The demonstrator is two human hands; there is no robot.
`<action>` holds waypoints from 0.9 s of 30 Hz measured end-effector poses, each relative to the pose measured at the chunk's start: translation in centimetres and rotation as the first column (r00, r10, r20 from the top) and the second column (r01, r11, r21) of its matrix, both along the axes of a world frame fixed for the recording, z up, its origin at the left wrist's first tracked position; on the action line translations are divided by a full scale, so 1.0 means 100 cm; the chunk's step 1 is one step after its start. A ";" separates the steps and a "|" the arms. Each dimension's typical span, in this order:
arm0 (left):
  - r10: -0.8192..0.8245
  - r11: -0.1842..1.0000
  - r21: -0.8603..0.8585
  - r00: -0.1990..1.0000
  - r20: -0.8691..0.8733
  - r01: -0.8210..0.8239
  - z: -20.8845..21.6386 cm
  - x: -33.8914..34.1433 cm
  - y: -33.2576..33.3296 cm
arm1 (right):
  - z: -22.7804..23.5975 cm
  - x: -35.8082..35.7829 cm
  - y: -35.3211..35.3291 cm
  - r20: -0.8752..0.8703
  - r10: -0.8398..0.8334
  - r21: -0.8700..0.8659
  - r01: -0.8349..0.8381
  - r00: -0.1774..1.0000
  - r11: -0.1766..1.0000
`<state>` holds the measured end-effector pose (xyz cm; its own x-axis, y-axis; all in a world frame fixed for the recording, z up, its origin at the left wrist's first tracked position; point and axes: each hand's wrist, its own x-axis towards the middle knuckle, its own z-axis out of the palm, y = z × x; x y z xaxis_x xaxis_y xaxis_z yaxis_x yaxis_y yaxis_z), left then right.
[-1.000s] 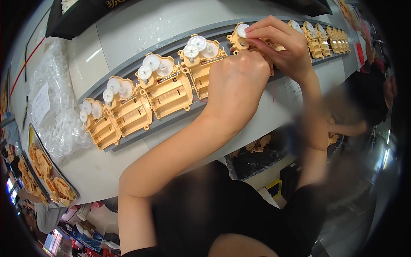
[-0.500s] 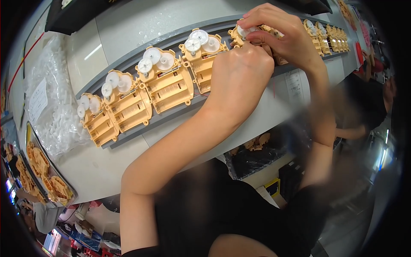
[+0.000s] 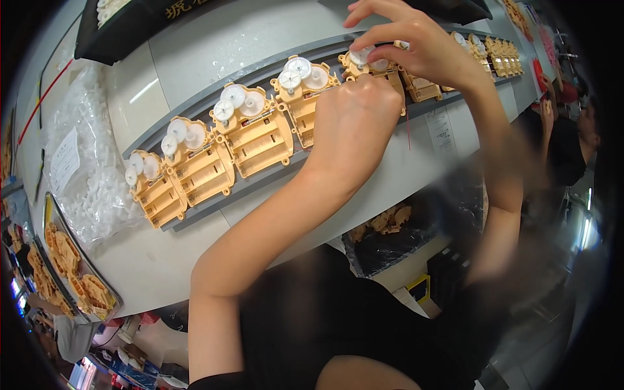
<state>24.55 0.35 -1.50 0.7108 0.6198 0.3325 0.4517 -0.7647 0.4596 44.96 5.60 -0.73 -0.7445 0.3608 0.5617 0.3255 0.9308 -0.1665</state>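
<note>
A row of tan plastic housings (image 3: 259, 142) lies along a long grey tray (image 3: 195, 221), with white gears (image 3: 232, 95) set in their far ends. My left hand (image 3: 361, 117) is closed over one housing right of the middle. Its fingertips are hidden behind the knuckles, so what they grip cannot be made out. Just beyond it hovers my right hand (image 3: 416, 42), fingers spread and thumb apart, over a white gear (image 3: 359, 57) at that housing's far end. Nothing shows between those fingers.
At the left lies a clear bag of white parts (image 3: 91, 175), beside a tray of tan pieces (image 3: 81, 276). Black bins (image 3: 120, 29) stand along the far side. Below the table edge, a black-lined container (image 3: 416, 227) holds more tan pieces. Another person (image 3: 565, 140) is at the right.
My right hand has lifted and opened its fingers away from the gear, uncovering it. My left hand stays closed over the housing. The whole view has shifted slightly.
</note>
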 end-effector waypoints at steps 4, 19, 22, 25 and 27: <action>0.003 1.000 -0.014 1.000 -0.013 -0.003 -0.005 -0.001 0.003 | 0.010 -0.003 -0.012 -0.025 -0.074 0.052 0.075 0.997 0.996; 0.694 -0.365 -0.575 0.626 0.356 0.732 0.030 0.004 0.002 | 0.055 -0.051 -0.120 -0.063 -0.754 -0.307 0.706 0.654 0.638; 0.634 -0.324 -0.610 0.645 0.426 0.723 0.030 0.015 -0.002 | 0.055 -0.046 -0.124 -0.001 -0.790 -0.355 0.739 0.613 0.573; 0.596 -0.303 -0.647 0.669 0.444 0.699 0.029 0.023 -0.004 | 0.058 -0.040 -0.127 -0.077 -0.793 -0.525 0.651 0.604 0.548; 0.589 -0.319 -0.649 0.680 0.436 0.691 0.030 0.028 -0.005 | 0.057 -0.032 -0.128 -0.103 -0.771 -0.674 0.526 0.629 0.519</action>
<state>27.31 -0.14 1.45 0.8311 0.4683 -0.2999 -0.3331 0.8511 0.4058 41.75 -7.22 4.93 0.0429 0.9688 0.2441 0.5987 0.1707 -0.7826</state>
